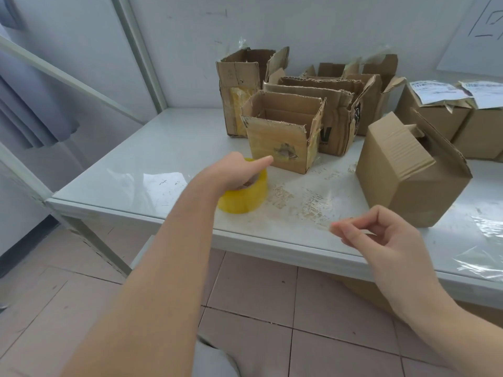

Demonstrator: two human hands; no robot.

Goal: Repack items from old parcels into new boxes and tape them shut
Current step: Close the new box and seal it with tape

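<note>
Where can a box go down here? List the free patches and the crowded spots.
Free: the left end of the table, left of the tape roll; the residue-streaked strip between tape roll and closed box. Crowded: open boxes at the back, labelled parcels far right, plastic film at the right front.

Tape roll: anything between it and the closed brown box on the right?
Nothing visible. The left hand grips the tape roll; only bare table with residue marks lies between it and the closed box. The torn open box sits behind that line.
</note>
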